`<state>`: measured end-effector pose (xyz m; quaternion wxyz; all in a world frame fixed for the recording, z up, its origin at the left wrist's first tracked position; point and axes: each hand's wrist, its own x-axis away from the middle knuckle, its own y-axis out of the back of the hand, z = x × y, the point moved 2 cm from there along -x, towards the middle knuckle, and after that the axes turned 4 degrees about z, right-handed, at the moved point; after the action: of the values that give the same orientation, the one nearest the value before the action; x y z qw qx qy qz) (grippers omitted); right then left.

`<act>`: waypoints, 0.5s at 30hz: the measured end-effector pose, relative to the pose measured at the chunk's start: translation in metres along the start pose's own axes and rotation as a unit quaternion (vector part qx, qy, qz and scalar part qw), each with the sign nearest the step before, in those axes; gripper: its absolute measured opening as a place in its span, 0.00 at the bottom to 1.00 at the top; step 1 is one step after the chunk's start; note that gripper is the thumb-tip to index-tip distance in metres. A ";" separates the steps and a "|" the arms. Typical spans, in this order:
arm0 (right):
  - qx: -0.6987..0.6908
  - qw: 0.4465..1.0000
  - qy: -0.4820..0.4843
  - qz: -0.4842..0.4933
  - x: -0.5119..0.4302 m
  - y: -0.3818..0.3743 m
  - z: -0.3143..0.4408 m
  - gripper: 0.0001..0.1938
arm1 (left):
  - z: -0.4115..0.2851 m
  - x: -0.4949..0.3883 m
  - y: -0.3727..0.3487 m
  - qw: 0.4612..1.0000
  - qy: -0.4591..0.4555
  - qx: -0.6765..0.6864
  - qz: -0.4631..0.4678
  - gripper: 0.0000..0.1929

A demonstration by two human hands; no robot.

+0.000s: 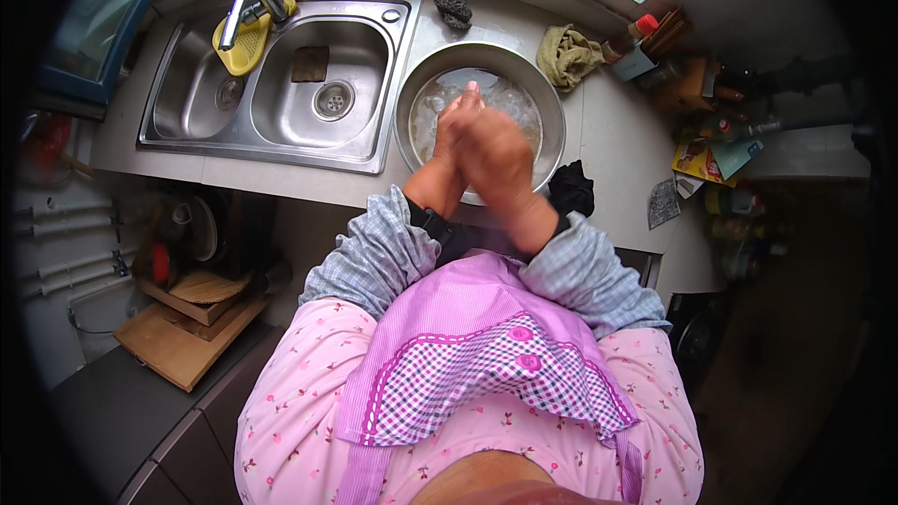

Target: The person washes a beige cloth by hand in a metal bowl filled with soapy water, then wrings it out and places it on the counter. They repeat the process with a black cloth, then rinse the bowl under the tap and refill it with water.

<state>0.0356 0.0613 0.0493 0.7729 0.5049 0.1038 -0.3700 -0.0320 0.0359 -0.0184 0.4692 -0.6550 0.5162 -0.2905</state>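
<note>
Both my hands are pressed together above a round metal basin [552, 95] of cloudy water, which stands on the countertop. My left hand [447, 133] lies on the left side, its thumb or a fingertip pointing up. Over it, my right hand [497, 149] is curled and blurred by motion. Whether anything is between the palms is hidden. Under the hands, whitish foam or a clear film shows in the water [515, 102]. A black cloth [572, 188] lies against the basin's lower right edge.
Left of the basin is a double steel sink [382, 147] with a faucet [242, 10] and yellow strainer [247, 49]. A dark scouring pad [454, 12] lies behind the basin, a green cloth [567, 56] to its right. Bottles and a utensil holder [631, 63] stand farther right.
</note>
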 end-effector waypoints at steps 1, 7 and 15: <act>0.014 0.997 0.070 0.026 -0.002 0.001 0.006 0.06 | 0.005 0.004 0.002 0.991 0.005 -0.044 -0.123 0.13; -0.013 0.993 -0.116 -0.012 -0.012 0.005 -0.008 0.06 | 0.013 0.007 0.006 0.957 0.010 -0.153 -0.246 0.13; 0.008 0.996 -0.089 -0.003 0.001 -0.013 -0.051 0.08 | 0.010 0.009 0.012 0.975 0.047 -0.076 -0.206 0.13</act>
<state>0.0381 0.1022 0.0154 0.7738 0.4755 0.0332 -0.4171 -0.0251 0.0302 -0.0344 0.3235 -0.7668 0.4122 -0.3708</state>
